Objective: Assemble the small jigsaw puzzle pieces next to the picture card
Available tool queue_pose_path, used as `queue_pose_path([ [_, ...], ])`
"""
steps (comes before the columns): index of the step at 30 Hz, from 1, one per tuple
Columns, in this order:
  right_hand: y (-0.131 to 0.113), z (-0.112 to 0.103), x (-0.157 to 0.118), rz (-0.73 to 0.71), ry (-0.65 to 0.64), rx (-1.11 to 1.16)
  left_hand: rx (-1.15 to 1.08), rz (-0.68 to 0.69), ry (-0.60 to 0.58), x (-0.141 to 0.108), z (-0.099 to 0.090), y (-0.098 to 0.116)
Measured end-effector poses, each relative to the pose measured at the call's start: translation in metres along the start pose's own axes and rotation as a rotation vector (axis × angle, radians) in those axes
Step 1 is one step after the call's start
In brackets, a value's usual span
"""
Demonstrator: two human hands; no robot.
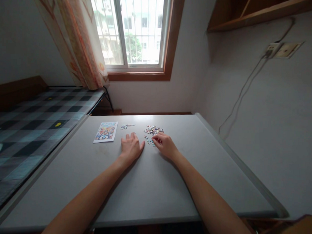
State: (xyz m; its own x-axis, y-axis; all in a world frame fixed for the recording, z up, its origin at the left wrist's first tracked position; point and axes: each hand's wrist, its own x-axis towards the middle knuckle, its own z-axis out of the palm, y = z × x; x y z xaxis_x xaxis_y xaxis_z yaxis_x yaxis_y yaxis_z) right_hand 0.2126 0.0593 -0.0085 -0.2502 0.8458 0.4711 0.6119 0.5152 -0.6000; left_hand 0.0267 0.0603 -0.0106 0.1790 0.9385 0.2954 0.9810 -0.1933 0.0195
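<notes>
My left hand (131, 145) rests on the white table with its thumb spread to the right, just below a short joined strip of puzzle pieces (127, 126). My right hand (165, 144) is bent, thumb and fingertips close together at a few loose pieces (149, 141); whatever is between the fingertips is too small to make out. Behind it lies a heap of small puzzle pieces (153, 130). A colourful printed picture sheet (105, 132) lies flat to the left of my left hand.
The table (148, 192) has raised side edges. A bed with a checked cover (51, 117) stands at the left. Beyond the table are a curtain (79, 41) and a barred window (140, 32). A cable (237, 100) hangs along the right wall.
</notes>
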Motion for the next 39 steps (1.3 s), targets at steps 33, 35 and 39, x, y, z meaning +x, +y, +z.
queue_pose_path([
  [33,0.006,0.003,0.0,-0.016,-0.02,-0.004,-0.037,-0.221,-0.192,0.025,0.031,-0.027],
  [35,0.005,0.003,0.0,-0.02,-0.018,-0.008,-0.03,-0.22,-0.187,0.025,0.032,-0.028],
  [39,0.005,0.003,0.0,-0.015,-0.021,-0.005,-0.028,-0.233,-0.183,0.025,0.031,-0.028],
])
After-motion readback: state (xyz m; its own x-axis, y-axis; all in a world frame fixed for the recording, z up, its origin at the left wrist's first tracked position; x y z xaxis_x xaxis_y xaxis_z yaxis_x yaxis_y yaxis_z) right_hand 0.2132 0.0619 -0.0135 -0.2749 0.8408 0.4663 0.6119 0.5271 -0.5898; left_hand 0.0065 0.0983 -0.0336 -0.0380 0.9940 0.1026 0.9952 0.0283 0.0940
